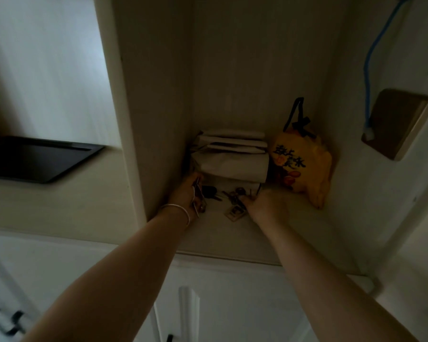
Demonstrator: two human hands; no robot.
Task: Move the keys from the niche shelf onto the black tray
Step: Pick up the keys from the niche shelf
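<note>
Both my arms reach into a dim niche shelf (232, 240). My left hand (185, 193), with a bracelet at the wrist, is closed around a silver bunch of keys (198, 198) by the niche's left wall. A black car key (209, 191) lies on the shelf just right of it. My right hand (267, 206) has its fingertips on a second key bunch (235, 196) with a small square tag (235, 213). The black tray (38, 159) sits empty on the counter to the left, outside the niche.
A stack of white paper bags (230, 156) fills the back of the niche. An orange bag with black print (302, 164) leans in the right corner. A blue cable (376, 58) runs to a wall box (398, 122). White cabinet doors lie below.
</note>
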